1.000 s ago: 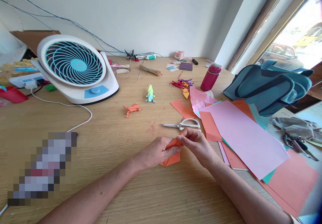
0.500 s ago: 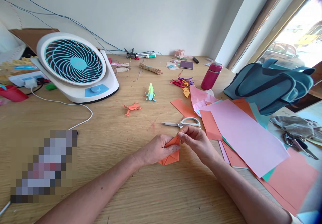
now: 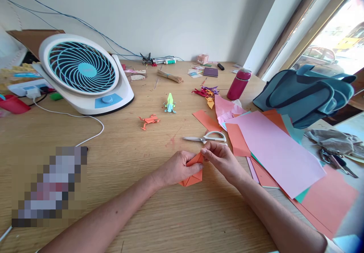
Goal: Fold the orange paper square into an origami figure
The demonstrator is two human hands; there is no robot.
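**Folded orange paper held between two bare hands above a table**

The folded orange paper [image 3: 195, 178] occupies the centre foreground, directly before the person, over a bare stretch of the table [image 3: 159, 215]. The left hand [image 3: 179, 168] has its grip closed on the piece: the thumb lies flat across the front face, and the fingers are largely hidden behind. Creases meeting at an angle are visible below the thumb. The right hand [image 3: 220, 158] has a narrower grip, thumb and forefinger pinched together at the upper corner of the same paper; how much paper lies between those fingertips cannot be told from where I stand.

Just beyond the right hand lie white-handled scissors [image 3: 203, 139], blades pointing left, the nearer handle loop partly covered by the fingers. Farther back rest two finished-looking paper figures, near each other but apart: an orange one [image 3: 149, 120] with splayed limbs and a green-and-blue one [image 3: 170, 104]. To the right, loose coloured sheets overlap, a large pink sheet [image 3: 277, 150] uppermost; small folded pieces in red, purple and yellow [image 3: 209, 93] lie past them.

Surroundings: a white fan with blue blades [image 3: 87, 71] stands at the left; a bundle of thin sticks [image 3: 170, 76] lies near the wall; a magenta bottle [image 3: 239, 84] stands upright near a blue-grey bag [image 3: 301, 94] at the right.
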